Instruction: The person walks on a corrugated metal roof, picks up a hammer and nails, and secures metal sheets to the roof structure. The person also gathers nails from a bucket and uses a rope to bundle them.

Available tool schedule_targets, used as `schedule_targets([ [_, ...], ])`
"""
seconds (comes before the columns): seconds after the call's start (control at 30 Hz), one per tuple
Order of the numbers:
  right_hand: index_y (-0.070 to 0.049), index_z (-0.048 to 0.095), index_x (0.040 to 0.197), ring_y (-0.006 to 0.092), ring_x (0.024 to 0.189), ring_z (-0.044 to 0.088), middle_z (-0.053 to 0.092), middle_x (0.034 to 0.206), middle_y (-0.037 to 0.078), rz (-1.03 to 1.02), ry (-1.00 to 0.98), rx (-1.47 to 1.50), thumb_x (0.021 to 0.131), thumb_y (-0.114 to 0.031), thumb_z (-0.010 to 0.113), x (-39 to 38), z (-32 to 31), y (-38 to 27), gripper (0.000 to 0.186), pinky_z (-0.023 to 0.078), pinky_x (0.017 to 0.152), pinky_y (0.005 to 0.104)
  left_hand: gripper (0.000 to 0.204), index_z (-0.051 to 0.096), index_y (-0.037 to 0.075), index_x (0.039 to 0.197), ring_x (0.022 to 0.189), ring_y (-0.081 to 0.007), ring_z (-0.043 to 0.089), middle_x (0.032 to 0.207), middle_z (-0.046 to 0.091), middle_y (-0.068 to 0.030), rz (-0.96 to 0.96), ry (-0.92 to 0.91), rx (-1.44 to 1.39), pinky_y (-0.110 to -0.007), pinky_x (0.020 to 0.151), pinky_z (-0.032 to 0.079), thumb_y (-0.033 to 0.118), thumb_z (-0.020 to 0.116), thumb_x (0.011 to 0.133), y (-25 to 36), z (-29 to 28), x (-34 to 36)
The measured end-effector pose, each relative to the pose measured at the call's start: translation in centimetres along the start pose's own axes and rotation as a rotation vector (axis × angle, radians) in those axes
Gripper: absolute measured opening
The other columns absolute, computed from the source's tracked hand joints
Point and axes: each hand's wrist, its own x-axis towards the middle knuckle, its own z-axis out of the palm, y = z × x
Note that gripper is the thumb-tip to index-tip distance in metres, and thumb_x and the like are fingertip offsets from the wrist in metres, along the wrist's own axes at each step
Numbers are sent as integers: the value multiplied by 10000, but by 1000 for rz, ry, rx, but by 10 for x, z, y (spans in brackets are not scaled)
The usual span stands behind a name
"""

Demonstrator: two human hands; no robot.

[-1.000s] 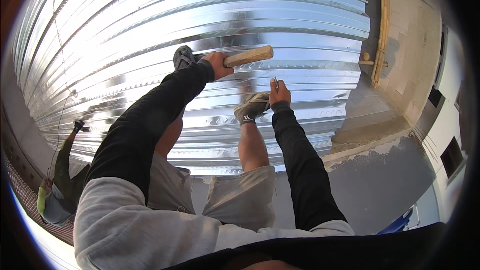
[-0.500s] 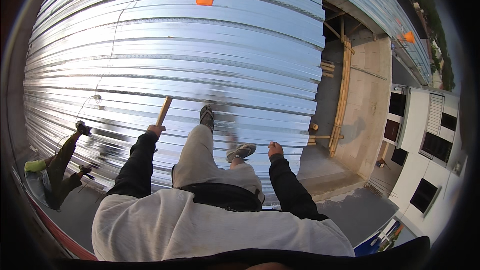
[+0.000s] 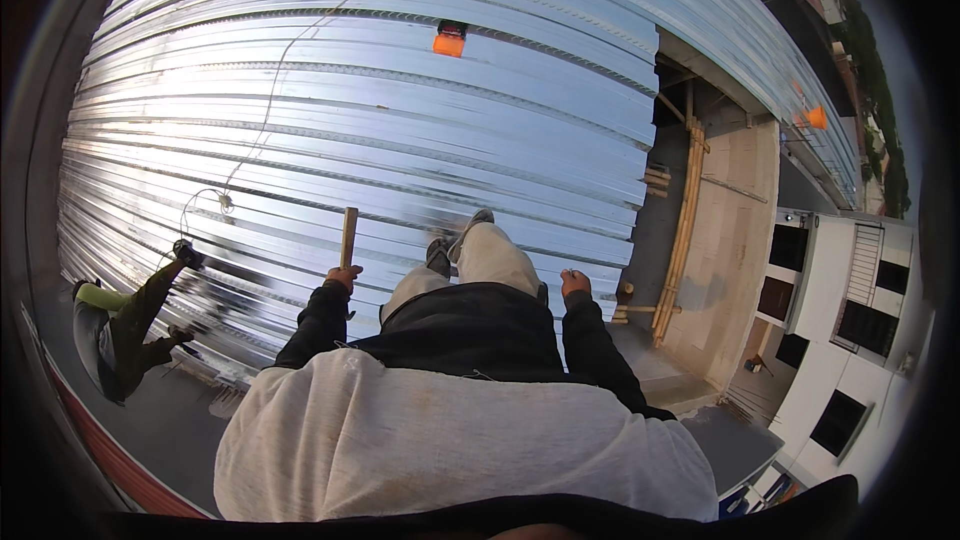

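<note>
My left hand [image 3: 343, 278] is closed around the lower end of a wooden stick [image 3: 349, 237] shaped like a tool handle. The stick points away from me above the metal sheets. A small dark piece shows just below that hand, too small to name. My right hand [image 3: 575, 283] hangs at my right side with its fingers curled. Something tiny and pale shows at its fingertips, but I cannot make it out. Both hands are apart from the ribbed metal decking [image 3: 480, 130] on which my shoes [image 3: 439, 256] stand.
An orange and black object [image 3: 450, 40] lies on the decking ahead. A thin cable [image 3: 268, 105] runs across its left part. To the left is another person [image 3: 115, 335]. The decking ends on the right at an opening with bamboo poles [image 3: 683, 225] beside a concrete wall [image 3: 740, 190].
I have stepped forward and my legs have changed position. The stick stands more upright in the picture. The orange object and cable have shifted right and down in view.
</note>
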Motion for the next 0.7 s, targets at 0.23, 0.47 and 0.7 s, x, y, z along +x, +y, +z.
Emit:
schedule_targets([
  [0.23, -36, 655, 954, 359, 1024, 584, 643, 1025, 200, -2, -357, -602, 881, -407, 385, 87, 24, 66, 465, 440, 894, 438, 357, 600, 30, 813, 388, -186, 452, 488, 466, -49, -88, -21, -168, -345, 381, 380, 377, 670, 768, 87, -5, -13],
  [0.47, -129, 613, 985, 210, 676, 442, 480, 770, 44, 339, -288, 314, 879, -284, 507, 216, -11, -72, 216, 373, 611, 380, 320, 637, 79, 1018, 486, -200, 534, 693, 597, -72, 344, 2, 416, -352, 478, 464, 322, 623, 810, 140, -41, 35],
  [0.7, -132, 653, 936, 97, 535, 477, 522, 677, -32, 238, -243, 507, 820, -283, 666, 301, -97, -284, 191, 434, 493, 283, 339, 614, 41, 899, 545, -215, 530, 667, 540, -84, -89, 64, -21, -357, 520, 440, 356, 621, 776, 236, -53, 58],
])
